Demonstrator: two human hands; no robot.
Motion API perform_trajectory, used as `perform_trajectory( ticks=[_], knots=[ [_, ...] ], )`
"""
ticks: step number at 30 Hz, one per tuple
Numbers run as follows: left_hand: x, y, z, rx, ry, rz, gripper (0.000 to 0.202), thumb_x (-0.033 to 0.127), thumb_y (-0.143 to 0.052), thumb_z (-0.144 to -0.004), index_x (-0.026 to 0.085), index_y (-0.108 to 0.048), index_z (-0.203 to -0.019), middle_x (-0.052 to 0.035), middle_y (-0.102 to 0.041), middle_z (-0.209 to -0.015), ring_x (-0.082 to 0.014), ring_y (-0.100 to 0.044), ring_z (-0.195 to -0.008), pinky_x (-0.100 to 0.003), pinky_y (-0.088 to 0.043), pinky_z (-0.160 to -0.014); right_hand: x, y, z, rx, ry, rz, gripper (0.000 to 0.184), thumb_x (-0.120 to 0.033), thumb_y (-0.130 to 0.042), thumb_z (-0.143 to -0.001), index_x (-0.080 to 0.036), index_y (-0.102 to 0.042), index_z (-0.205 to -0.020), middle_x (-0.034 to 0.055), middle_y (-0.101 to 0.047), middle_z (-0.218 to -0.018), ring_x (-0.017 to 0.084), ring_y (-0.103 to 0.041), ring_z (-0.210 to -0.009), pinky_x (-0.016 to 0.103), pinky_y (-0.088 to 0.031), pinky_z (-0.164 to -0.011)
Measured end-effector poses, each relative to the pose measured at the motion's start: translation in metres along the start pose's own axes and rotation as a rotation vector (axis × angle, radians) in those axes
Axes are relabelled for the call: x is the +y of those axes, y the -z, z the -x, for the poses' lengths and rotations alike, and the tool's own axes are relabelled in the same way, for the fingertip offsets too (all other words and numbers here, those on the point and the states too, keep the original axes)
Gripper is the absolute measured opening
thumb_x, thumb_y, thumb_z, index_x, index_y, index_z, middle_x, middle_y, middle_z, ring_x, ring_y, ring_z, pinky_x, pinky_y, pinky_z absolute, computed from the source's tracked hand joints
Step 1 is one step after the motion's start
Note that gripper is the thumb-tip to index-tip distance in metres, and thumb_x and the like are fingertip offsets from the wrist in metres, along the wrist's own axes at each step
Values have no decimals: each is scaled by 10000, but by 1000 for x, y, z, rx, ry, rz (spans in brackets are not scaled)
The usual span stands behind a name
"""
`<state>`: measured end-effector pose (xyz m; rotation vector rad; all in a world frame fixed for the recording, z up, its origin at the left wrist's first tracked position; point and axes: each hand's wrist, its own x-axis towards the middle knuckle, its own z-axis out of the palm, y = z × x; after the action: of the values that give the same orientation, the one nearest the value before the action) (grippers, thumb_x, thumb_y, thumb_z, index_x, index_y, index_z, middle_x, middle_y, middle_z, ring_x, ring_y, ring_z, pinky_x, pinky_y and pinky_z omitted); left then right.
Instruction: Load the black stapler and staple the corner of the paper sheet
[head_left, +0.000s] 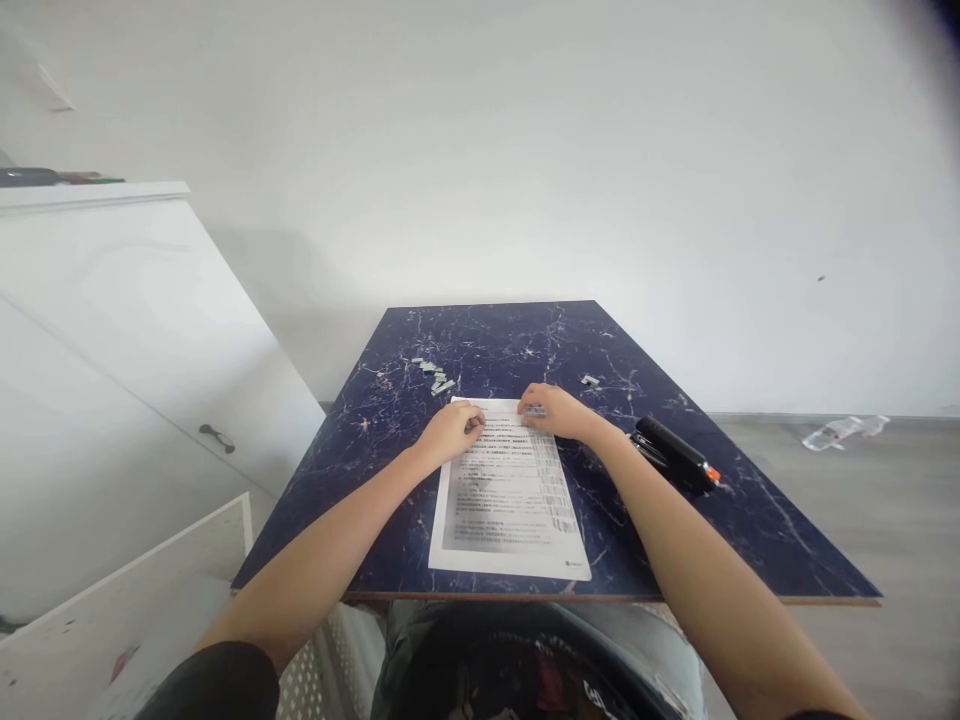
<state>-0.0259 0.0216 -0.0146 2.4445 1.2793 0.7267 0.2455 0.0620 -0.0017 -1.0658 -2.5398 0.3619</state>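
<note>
Key relation: paper is flat on tabletop, long axis running straight away from the body. Both hands at its far end: L hand over far-L corner, R hand over far-R corner. Rest of sheet runs back btwn the forearms to nr the tabletop's close edge. Neither hand clearly nearer; roughly equal.

Grip state: L fingers curled inward, tips on or just above the print; R fingers bent down over the top edge. Can't tell if either is pinching anything, contact hidden. Striped marks down the paper's R side, too blurry to ID.

Stapler (looks like one, black, orange at one end) sits just R of R wrist, long axis diagonal, orange end pointing near-R. R hand is the closer one.

Count: 1 paper (single or stack, n/c), 1 stapler, 1 cluster of pale strips beyond L hand, pcs overlap so no exact no., plus 1 small pale bit beyond R hand.
</note>
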Motion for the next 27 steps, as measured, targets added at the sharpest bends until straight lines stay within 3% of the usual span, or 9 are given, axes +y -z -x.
perform_trajectory(
  ticks=[13,19,23,27],
  knots=[
    [9,9,1,24,5,-41,145,189,-574,-881,181,-719,-883,-48,-662,-848,-162,-619,-780,-272,-476,-759,-18,17,7,-180,108,-110,386,-479,-718,-839,-225,-740,-1130,108,-611,-1248,292,-575,-1128,457,-432,-1022],
    [10,25,-3,43,57,-47,148,222,-568,-889,191,-710,-858,-47,-672,-848,-157,-610,-736,-278,-469,-732,-35,1,-1,-203,258,-162,463,-463,-702,-862,-240,-689,-1267,112,-568,-1283,290,-529,-1174,463,-421,-1057],
    [7,31,-3,-71,175,-79,150,259,-573,-886,199,-683,-802,-30,-669,-726,-154,-584,-610,-264,-410,-600,-51,-14,-7,-188,318,-132,506,-454,-679,-882,-219,-652,-1329,133,-540,-1279,302,-499,-1184,484,-415,-1067],
    [6,31,-1,-120,218,-126,158,269,-567,-885,210,-665,-775,-27,-680,-712,-160,-598,-595,-261,-386,-585,-69,-24,-10,-146,311,-78,493,-430,-619,-924,-185,-626,-1352,160,-522,-1290,323,-475,-1199,517,-412,-1076]
  ],
)
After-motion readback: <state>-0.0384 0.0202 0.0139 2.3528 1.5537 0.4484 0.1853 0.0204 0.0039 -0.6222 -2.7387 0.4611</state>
